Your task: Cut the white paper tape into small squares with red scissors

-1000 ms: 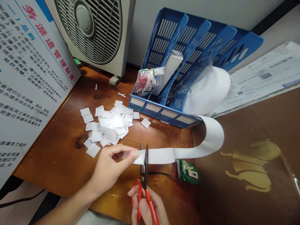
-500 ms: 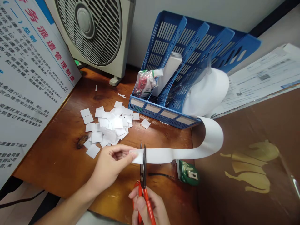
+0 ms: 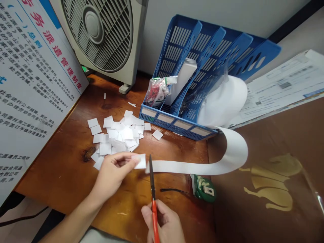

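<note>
Between the thumb and fingers of my left hand (image 3: 112, 172) is a small cut piece of white strip (image 3: 140, 161). My right hand (image 3: 164, 222) grips red-handled scissors (image 3: 153, 192), their dark blades together and pointing away from me. Just behind the blades lies the loose end of a long white strip (image 3: 182, 166), which curves up on the right toward the white roll (image 3: 222, 99) in the blue rack. Beyond my left hand spreads a pile of white squares (image 3: 121, 131), some overlapping, a few lying apart.
A blue file rack (image 3: 178, 126) holds a bag of red items (image 3: 158, 91) and a white box (image 3: 182, 81). A green tape measure (image 3: 204, 188) lies right of the scissors. A box fan (image 3: 97, 33) stands behind, a printed board (image 3: 32, 84) at left, a brown surface (image 3: 233, 216) at right.
The scissors have closed through the strip, and a square piece has come off in my left hand. That hand has moved slightly left, away from the strip's end.
</note>
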`<action>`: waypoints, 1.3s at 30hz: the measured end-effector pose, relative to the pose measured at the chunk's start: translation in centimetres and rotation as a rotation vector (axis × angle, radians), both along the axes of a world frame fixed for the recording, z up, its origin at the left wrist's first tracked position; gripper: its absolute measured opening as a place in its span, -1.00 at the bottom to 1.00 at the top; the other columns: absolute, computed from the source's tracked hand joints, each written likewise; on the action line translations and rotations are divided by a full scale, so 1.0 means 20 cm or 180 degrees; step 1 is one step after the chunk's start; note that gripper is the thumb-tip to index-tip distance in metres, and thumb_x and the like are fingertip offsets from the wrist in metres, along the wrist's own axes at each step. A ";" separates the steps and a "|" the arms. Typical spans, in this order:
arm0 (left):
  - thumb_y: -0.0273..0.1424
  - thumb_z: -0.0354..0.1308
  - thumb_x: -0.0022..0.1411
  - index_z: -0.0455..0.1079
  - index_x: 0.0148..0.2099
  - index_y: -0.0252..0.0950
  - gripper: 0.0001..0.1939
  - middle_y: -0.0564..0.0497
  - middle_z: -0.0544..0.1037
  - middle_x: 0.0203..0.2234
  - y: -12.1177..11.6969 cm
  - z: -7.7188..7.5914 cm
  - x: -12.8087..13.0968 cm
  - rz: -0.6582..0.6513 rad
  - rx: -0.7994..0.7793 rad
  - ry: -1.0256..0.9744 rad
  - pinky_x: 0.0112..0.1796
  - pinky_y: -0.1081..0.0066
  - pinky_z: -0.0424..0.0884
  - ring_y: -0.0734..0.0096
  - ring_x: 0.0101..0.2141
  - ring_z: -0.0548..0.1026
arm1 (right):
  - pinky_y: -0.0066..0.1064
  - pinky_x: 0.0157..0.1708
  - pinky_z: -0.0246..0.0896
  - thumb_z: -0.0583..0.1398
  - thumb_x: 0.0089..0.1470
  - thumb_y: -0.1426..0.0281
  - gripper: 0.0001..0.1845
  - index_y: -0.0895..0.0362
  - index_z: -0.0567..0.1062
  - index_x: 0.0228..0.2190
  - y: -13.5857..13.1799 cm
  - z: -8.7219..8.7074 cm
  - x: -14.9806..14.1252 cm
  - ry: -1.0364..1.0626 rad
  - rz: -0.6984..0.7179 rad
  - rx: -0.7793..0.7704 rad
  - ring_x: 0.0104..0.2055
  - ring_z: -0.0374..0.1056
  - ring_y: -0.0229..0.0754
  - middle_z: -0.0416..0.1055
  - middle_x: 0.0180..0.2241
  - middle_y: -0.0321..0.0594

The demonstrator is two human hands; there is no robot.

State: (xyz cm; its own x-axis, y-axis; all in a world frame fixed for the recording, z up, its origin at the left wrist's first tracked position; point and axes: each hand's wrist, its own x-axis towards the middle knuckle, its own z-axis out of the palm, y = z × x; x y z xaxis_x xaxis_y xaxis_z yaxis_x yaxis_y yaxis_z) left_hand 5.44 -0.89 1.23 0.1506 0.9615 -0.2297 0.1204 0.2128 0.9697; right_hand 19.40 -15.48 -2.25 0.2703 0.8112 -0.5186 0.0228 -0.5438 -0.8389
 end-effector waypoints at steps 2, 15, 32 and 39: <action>-0.25 0.41 0.16 0.68 -0.27 -0.22 -0.84 0.00 0.74 -0.35 0.03 0.02 -0.06 0.0295 0.0344 0.0393 -0.28 0.47 0.54 0.30 -0.33 0.65 | -0.40 -0.55 0.25 0.33 0.10 0.01 -0.56 0.09 0.45 -0.52 -0.02 -0.04 0.05 -0.0958 0.0317 0.0388 -0.53 0.40 -0.14 0.44 -0.52 -0.18; -0.27 0.30 0.30 0.62 -0.29 -0.24 -0.83 0.05 0.66 -0.43 0.17 0.02 -0.14 0.0280 0.1602 0.1397 -0.31 0.44 0.45 0.35 -0.41 0.56 | -0.21 -0.30 0.35 0.11 0.35 0.37 -0.77 0.10 0.51 -0.34 0.21 0.08 0.20 -0.2993 0.1584 0.1774 -0.34 0.42 -0.04 0.50 -0.39 -0.14; -0.39 0.35 0.26 0.64 -0.23 -0.19 -0.96 -0.02 0.59 -0.21 0.20 0.06 -0.12 0.0556 0.2830 0.1748 -0.11 0.28 0.50 0.26 -0.19 0.56 | -0.28 -0.18 0.16 0.08 0.32 0.47 -0.80 0.11 0.50 -0.31 0.60 -0.02 0.40 -0.2767 0.1310 0.2032 -0.21 0.40 -0.12 0.46 -0.25 -0.18; -0.38 0.27 0.32 0.61 -0.16 -0.22 -0.90 0.02 0.69 -0.30 0.23 0.07 -0.12 0.1113 0.2665 0.1670 -0.22 0.38 0.49 0.35 -0.35 0.57 | -0.23 -0.16 -0.03 0.08 0.36 0.45 -0.79 0.11 0.53 -0.19 0.58 0.03 0.40 -0.2850 0.0968 0.2280 -0.25 0.37 -0.13 0.53 -0.32 -0.23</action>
State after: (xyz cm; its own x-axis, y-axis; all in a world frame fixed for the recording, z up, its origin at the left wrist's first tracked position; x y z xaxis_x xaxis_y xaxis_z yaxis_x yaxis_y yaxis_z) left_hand 3.11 3.72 2.66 -0.0924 0.8142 0.5732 0.6297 -0.3981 0.6670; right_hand 27.33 -3.85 -1.63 0.0519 0.9333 0.3553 0.8037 0.1722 -0.5696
